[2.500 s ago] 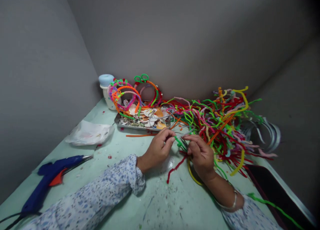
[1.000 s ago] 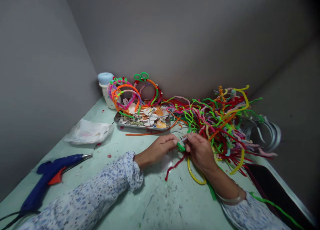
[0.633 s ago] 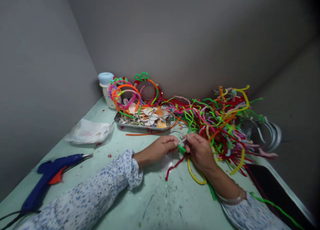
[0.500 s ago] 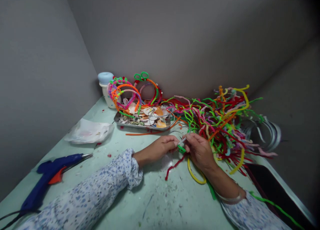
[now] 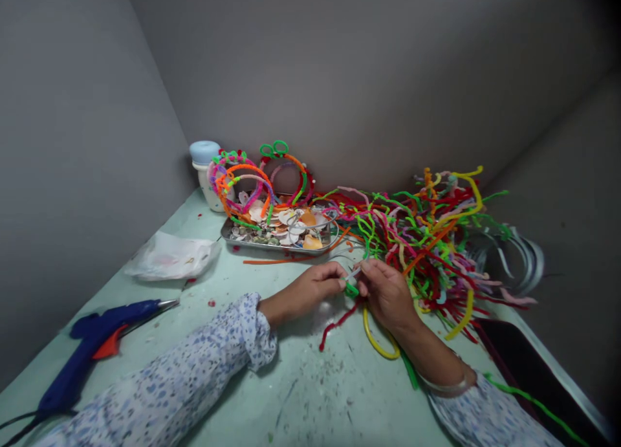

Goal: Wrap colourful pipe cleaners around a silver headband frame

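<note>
Near the middle of the table, my left hand (image 5: 315, 290) is closed in a pinch on a small looped green pipe cleaner (image 5: 351, 290). My right hand (image 5: 388, 295) is closed too, its thumb and fingers pinching a thin grey-white band (image 5: 356, 272) just above the green loop. The two hands nearly meet. A red pipe cleaner (image 5: 334, 327) slants down to the left below them, and a yellow one (image 5: 376, 343) curves beside my right wrist. Parts of the band and the loop are hidden by my fingers.
Behind my hands stands a metal tray (image 5: 272, 245) of shells with colourful headbands (image 5: 247, 175). To the right lie a tangled pipe-cleaner heap (image 5: 417, 233), clear-grey hoops (image 5: 528, 266) and a black phone-like slab (image 5: 528, 363). A blue glue gun (image 5: 97, 343), plastic bag (image 5: 172, 256) and lidded bottle (image 5: 206, 175) are left.
</note>
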Demonstrator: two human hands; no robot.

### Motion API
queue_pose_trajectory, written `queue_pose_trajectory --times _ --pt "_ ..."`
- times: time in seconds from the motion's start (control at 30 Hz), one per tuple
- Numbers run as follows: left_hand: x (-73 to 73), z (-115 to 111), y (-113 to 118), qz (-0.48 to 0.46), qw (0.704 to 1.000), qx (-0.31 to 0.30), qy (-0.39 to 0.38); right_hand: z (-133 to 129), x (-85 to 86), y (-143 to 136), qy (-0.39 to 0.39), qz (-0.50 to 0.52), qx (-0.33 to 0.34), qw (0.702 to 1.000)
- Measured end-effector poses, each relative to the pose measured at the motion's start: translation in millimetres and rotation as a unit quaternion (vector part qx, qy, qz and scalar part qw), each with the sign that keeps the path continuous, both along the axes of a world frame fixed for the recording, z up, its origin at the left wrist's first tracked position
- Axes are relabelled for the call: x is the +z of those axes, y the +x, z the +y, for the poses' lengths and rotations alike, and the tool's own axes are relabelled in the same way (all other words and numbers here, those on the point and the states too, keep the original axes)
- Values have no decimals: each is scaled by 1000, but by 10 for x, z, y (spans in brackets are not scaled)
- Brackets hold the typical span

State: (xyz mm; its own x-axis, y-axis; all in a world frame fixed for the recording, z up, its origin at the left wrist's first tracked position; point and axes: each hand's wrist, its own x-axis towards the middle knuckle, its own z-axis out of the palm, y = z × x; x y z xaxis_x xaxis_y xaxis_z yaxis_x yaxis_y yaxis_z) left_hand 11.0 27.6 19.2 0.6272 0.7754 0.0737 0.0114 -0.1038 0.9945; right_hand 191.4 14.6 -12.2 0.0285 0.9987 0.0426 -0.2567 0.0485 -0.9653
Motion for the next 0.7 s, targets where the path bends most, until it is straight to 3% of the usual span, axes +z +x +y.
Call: queue_pose_trajectory --times 0.1,0.23,0.7 --pt "10 -51 14 53 991 61 106 7 21 -12 1 10 -4 1000" --pt "-19 -93 42 101 958 140 229 8 34 -20 -7 19 1 1000" --pt "-101 -147 58 74 912 237 327 5 36 -24 -15 58 13 998"
